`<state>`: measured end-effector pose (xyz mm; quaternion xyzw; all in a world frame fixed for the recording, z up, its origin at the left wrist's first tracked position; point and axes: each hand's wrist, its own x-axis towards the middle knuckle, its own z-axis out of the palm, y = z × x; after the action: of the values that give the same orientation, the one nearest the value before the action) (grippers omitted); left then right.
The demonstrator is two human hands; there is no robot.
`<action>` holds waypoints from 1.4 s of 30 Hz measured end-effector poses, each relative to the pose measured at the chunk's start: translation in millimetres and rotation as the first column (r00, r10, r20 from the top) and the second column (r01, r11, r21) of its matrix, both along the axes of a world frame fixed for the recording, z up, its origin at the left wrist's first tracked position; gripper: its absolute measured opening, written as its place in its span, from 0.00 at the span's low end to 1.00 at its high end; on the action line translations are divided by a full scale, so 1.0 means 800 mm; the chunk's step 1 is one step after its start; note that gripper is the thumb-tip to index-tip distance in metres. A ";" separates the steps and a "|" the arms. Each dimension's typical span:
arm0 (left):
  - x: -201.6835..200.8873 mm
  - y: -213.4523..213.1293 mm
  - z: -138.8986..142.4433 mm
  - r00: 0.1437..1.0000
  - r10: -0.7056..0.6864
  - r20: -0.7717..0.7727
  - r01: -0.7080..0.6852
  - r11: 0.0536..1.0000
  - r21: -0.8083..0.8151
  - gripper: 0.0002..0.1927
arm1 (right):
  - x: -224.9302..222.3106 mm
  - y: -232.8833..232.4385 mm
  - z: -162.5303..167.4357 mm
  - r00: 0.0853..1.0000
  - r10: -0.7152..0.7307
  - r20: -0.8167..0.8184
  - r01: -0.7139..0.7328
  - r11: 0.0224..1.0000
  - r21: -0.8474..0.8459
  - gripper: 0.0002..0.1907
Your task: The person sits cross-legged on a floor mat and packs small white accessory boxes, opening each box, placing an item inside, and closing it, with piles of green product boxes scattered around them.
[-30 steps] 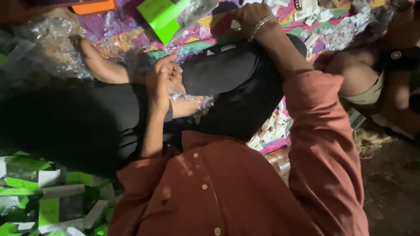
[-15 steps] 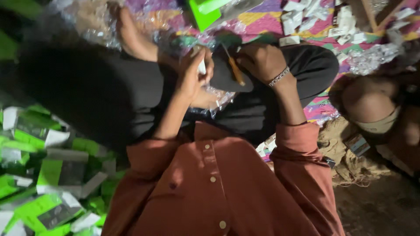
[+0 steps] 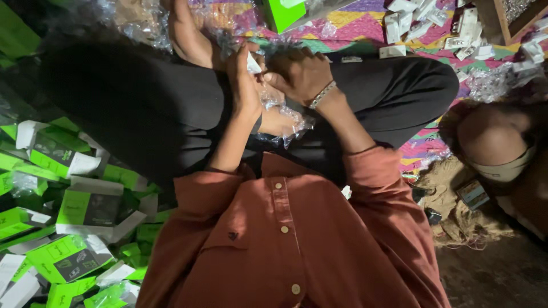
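Upper centre of frame: the left hand (image 3: 244,85) pinches a small white plastic piece (image 3: 253,64) between its fingertips. The right hand (image 3: 299,74), wearing a beaded bracelet (image 3: 322,94), closes its fingers on crinkled clear plastic wrap (image 3: 282,117) just beside that piece, above the crossed black-trousered legs. Green-and-white cardboard boxes (image 3: 85,208) lie heaped at lower left.

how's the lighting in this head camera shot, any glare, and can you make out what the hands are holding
Head view: dim and uneven, black trousers swallowed in shadow; glare on the clear plastic wrap; left hand and right hand pinch a small white piece, too dark to identify.
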<state>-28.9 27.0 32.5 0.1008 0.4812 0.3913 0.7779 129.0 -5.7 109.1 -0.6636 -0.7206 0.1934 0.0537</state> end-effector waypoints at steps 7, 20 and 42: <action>-0.010 0.001 0.000 0.892 0.104 0.439 -0.120 0.993 0.008 0.18 | 0.011 -0.009 -0.001 0.948 -0.286 -0.137 0.278 0.958 -0.074 0.19; 0.000 0.005 0.023 0.928 -0.136 0.347 0.027 0.953 0.302 0.15 | 0.018 -0.068 0.037 0.429 -0.353 -0.832 0.379 0.906 -0.189 0.16; 0.008 -0.001 0.000 0.966 -0.017 0.257 -0.055 0.961 0.271 0.08 | -0.041 -0.054 0.042 0.839 -0.190 -0.510 0.245 0.969 0.043 0.23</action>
<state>-22.4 25.9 32.6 0.1519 0.3180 0.4718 0.8082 96.5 -49.2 143.1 -0.6641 -0.6109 0.3134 0.2959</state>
